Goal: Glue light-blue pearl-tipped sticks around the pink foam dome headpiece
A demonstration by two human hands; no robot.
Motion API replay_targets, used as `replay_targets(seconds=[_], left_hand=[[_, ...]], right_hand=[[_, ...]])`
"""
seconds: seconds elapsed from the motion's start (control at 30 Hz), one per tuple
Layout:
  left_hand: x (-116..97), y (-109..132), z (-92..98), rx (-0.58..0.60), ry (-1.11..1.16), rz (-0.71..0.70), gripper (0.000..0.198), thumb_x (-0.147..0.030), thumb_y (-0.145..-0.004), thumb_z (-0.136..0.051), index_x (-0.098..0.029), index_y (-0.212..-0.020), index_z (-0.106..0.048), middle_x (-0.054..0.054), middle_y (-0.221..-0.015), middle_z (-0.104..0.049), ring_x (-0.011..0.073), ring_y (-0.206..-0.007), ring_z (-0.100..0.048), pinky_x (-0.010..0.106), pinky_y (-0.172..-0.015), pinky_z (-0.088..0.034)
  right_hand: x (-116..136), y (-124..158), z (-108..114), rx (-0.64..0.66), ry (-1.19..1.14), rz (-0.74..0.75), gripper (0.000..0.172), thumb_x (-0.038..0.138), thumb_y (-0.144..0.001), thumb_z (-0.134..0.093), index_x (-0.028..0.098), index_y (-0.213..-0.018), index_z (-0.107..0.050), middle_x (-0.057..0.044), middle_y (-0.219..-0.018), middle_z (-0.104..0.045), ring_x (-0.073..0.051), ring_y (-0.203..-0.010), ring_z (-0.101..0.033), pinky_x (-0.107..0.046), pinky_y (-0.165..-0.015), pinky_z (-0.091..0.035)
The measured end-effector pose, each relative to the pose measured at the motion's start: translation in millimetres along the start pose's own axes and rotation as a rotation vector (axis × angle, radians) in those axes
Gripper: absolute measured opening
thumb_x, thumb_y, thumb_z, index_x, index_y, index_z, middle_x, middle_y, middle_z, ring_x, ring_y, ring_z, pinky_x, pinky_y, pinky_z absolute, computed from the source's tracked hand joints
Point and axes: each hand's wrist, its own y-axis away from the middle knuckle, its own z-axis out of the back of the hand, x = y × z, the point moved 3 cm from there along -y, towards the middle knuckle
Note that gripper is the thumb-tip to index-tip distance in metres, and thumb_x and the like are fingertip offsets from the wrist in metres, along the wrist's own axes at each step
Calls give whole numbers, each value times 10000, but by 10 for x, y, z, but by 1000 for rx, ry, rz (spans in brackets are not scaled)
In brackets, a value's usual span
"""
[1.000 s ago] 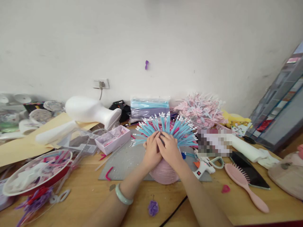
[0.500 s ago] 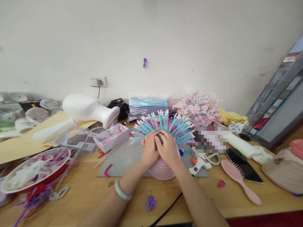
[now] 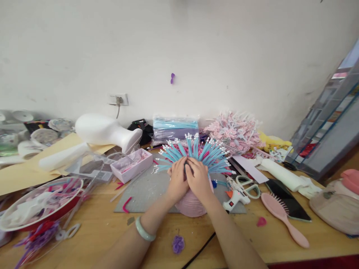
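A wide fan of light-blue pipe cleaners (image 3: 193, 146) tipped with white beads spreads out beyond my hands, with a few magenta pieces among the stems. My left hand (image 3: 178, 175) and my right hand (image 3: 198, 176) are side by side at its lower middle, fingers curled round it and thumbs close together. A dark bit shows between the thumbs, too small to name. Below my palms sits a pink ribbed rounded form (image 3: 192, 206), partly covered by my wrists. The exact spot where the fingertips grip is hidden.
A grey mat (image 3: 137, 192) lies underneath. To the right are a glue gun (image 3: 237, 200), scissors (image 3: 254, 191), a pink hairbrush (image 3: 276, 208) and a phone (image 3: 294, 210). Leftward stand a pink box (image 3: 121, 175), a foam head (image 3: 95, 129) and a red basin (image 3: 71, 204). A purple flower (image 3: 178, 244) lies in front.
The whole view has shifted slightly, so things appear a little lower. Both hands keep nearly the same hold on the blue fan.
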Motion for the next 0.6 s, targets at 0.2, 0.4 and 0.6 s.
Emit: replay_targets(seconds=[0.2, 0.4, 0.6], left_hand=[[-2, 6, -3, 22, -7, 10, 470, -206, -792, -388, -119, -1253, -415, 163, -1291, -459, 247, -1200, -381, 464, -996, -275], [-28, 8, 14, -2, -2, 6, 457, -208, -793, -402, -136, -1243, -427, 156, -1276, -469, 250, -1193, -385, 463, -993, -277], [-14, 32, -3, -1, -68, 32, 458, -239, -825, -397, -130, -1269, -409, 165, -1342, -395, 265, -1234, -336, 478, -1003, -252]], right_hand=[[2, 11, -1, 12, 22, -15, 333, 248, -874, -375, 174, -1100, -608, -81, -1190, -588, -216, -1054, -524, -371, -881, -353], [-3, 19, -1, -10, -10, -27, 343, 255, -873, -372, 146, -1101, -603, -102, -1197, -580, -222, -1076, -518, -379, -905, -346], [0, 23, 23, -24, -64, -30, 327, 253, -874, -375, 149, -1080, -607, -101, -1182, -587, -210, -1099, -512, -372, -925, -338]])
